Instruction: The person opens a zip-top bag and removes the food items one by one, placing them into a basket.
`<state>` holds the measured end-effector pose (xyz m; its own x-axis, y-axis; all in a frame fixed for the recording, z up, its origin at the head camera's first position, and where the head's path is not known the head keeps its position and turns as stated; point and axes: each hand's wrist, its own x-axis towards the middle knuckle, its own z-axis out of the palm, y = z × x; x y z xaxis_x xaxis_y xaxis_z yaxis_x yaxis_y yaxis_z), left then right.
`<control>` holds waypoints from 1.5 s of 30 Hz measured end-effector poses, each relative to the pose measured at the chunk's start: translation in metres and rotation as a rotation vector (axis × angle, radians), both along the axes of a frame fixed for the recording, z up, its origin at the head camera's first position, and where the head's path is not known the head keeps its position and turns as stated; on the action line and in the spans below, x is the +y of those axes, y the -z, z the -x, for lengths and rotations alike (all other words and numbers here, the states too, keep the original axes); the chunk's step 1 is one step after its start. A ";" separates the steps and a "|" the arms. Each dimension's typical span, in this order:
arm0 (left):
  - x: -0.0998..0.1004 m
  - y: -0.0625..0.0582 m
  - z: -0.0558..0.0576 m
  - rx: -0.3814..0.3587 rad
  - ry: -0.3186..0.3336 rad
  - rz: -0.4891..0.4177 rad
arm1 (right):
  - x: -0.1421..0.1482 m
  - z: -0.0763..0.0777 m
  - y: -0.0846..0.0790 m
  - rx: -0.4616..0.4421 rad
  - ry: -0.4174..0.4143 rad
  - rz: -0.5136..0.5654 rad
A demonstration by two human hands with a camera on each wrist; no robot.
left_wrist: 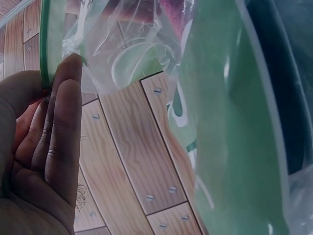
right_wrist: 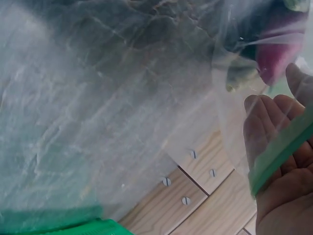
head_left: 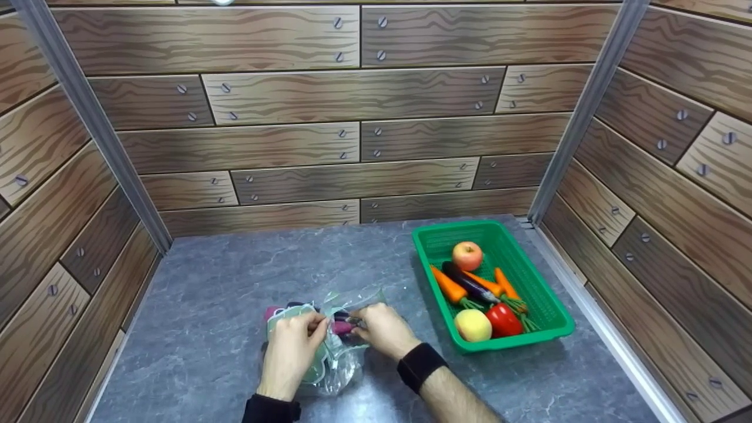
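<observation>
A clear zip bag (head_left: 343, 373) with a green strip along its mouth and a green-and-white print lies on the grey surface. Inside it are a magenta-pink thing (right_wrist: 279, 54) and dark, rounded things; their kinds cannot be told through the plastic. My left hand (head_left: 296, 346) pinches the bag's edge at the green strip (left_wrist: 45, 44) between thumb and fingers. At the bag's mouth is my right hand (head_left: 385, 330), its fingers (right_wrist: 264, 115) extended behind the clear plastic, close to the pink thing. The green strip crosses in front of that palm.
To the right stands a green plastic basket (head_left: 437, 317). It holds a red-yellow apple (head_left: 467, 256), a yellow apple (head_left: 473, 326), a red bell pepper (head_left: 503, 320), an eggplant (head_left: 470, 283) and several carrots (head_left: 449, 286). Wood-patterned walls (head_left: 282, 94) enclose the surface at the back and sides.
</observation>
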<state>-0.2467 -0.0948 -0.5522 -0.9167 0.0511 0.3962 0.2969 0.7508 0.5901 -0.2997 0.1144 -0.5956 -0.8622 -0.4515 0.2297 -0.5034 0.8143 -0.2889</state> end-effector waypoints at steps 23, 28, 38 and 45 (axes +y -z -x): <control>-0.001 0.007 -0.001 -0.001 -0.008 -0.026 | -0.011 0.002 0.026 0.002 -0.015 0.076; -0.002 0.008 -0.001 0.001 0.003 -0.028 | -0.012 0.001 0.028 0.029 -0.020 0.099; -0.003 0.007 -0.001 -0.028 -0.015 -0.025 | -0.004 -0.007 0.015 0.083 0.036 0.117; -0.003 0.006 -0.001 -0.028 -0.012 -0.034 | 0.008 -0.013 0.007 0.108 0.040 0.146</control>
